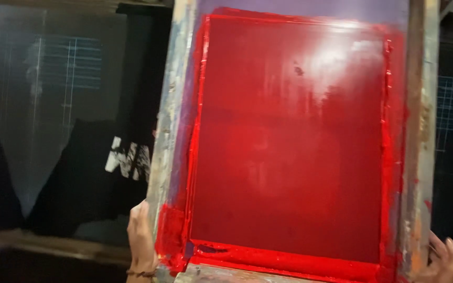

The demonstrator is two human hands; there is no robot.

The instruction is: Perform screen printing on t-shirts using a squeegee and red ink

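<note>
One printing screen (289, 141), two hands (141, 236)

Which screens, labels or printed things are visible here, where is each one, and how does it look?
Printing screen: centre, held up by left hand and right hand; rectangular worn wooden frame, mesh coated with glossy red ink.
Dark garment: lower left, behind the screen; black with a white print, partly hidden.
Grid sheets: left and right background; dark with pale lines.
</note>
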